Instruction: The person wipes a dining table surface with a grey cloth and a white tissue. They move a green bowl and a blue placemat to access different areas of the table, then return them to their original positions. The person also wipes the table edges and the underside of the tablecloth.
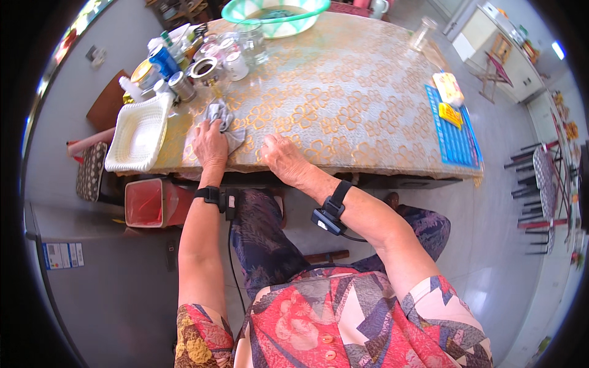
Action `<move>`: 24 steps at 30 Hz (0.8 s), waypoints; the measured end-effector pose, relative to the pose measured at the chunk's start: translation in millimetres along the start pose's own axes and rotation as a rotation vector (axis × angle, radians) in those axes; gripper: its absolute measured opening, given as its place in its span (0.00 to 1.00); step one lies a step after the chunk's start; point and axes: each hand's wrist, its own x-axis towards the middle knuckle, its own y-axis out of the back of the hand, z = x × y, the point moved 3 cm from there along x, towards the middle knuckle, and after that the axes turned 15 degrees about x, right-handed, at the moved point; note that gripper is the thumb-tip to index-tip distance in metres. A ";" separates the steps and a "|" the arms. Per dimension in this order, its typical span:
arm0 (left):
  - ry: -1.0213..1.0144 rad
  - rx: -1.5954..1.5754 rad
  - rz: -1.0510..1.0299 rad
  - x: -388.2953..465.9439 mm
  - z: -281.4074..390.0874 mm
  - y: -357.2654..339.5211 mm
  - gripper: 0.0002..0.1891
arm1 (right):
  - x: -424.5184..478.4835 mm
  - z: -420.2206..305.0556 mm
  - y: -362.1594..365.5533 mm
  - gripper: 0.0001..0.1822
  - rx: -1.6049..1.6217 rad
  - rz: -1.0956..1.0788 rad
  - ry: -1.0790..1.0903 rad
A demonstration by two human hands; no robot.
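Note:
My left hand (pixel 210 143) lies palm down on a crumpled grey cloth (pixel 220 115), its fingers gripping the near part. The cloth rests on the gold-flowered table cover (pixel 317 103) near the table's front edge. A little to the right, my right hand (pixel 281 154) is curled at that same edge. Its fingers are closed, and no thing shows in them. Just left of my left hand stands a white woven plastic basket (pixel 140 133). Beyond the cloth are an open-topped jar (pixel 205 71), a metal can (pixel 181 86) and a white lidded container (pixel 235 66).
Bottles, glass jars and a blue can (pixel 164 62) crowd the back left. A green-and-white basin (pixel 280 30) holds water at the far edge. At right, a blue mat (pixel 453 133) carries a yellow packet (pixel 450 115). Below the table sits a red bin (pixel 156 202).

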 end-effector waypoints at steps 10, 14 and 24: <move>0.084 -0.001 -0.120 -4.1 0.1 5.4 0.18 | -139.3 64.6 136.3 0.03 -0.238 0.181 -0.229; 0.082 0.002 -0.099 -6.4 -4.3 2.1 0.17 | -218.4 109.7 202.9 0.03 -0.277 0.236 -0.401; 0.056 -0.001 -0.089 -5.4 -0.5 2.0 0.17 | -167.5 53.5 134.4 0.02 -0.257 0.245 -0.319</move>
